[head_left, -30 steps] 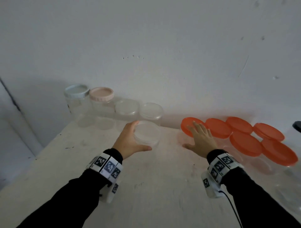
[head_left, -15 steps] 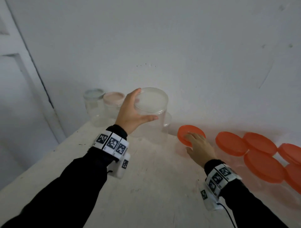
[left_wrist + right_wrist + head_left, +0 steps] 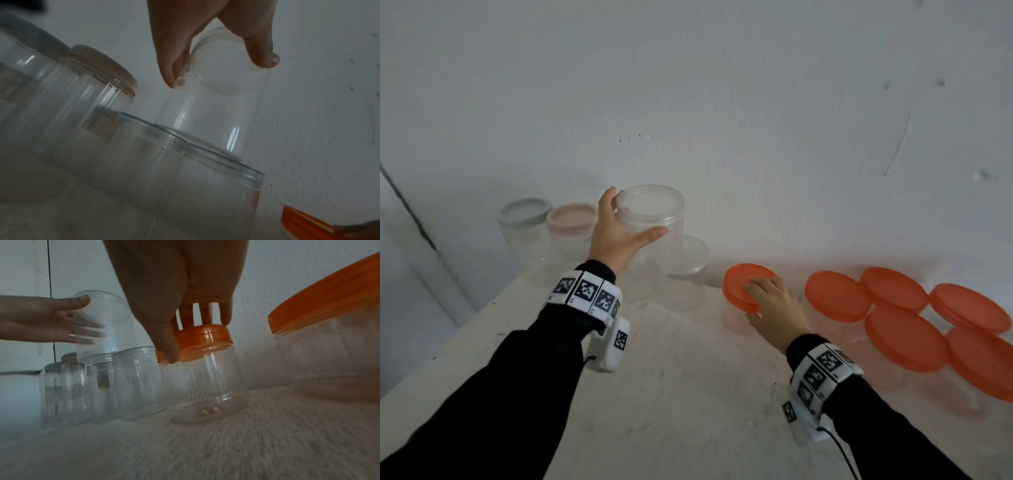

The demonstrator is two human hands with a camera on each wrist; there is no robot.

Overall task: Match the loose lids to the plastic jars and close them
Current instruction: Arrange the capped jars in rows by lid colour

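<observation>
My left hand (image 3: 625,224) grips a clear jar (image 3: 654,222) with a clear lid near its top, thumb in front and fingers behind. It holds the jar raised over the clear jars at the back; I cannot tell whether it touches the one beneath. The left wrist view shows the same jar (image 3: 207,116) from below. My right hand (image 3: 765,303) grips the orange lid (image 3: 743,281) of a small clear jar (image 3: 203,386) standing on the table, fingers over the top and thumb on the rim (image 3: 170,353).
Against the wall stand a grey-blue-lidded jar (image 3: 524,219), a pink-lidded jar (image 3: 571,222) and a clear-lidded jar (image 3: 688,270). Several wider orange-lidded jars (image 3: 904,339) crowd the right side. The white table (image 3: 671,394) drops off at its left edge.
The left hand has lifted the clear jar off the table, up and back over the rear jars. The right hand's fingers, flat on the orange lid before, now curl round it.
</observation>
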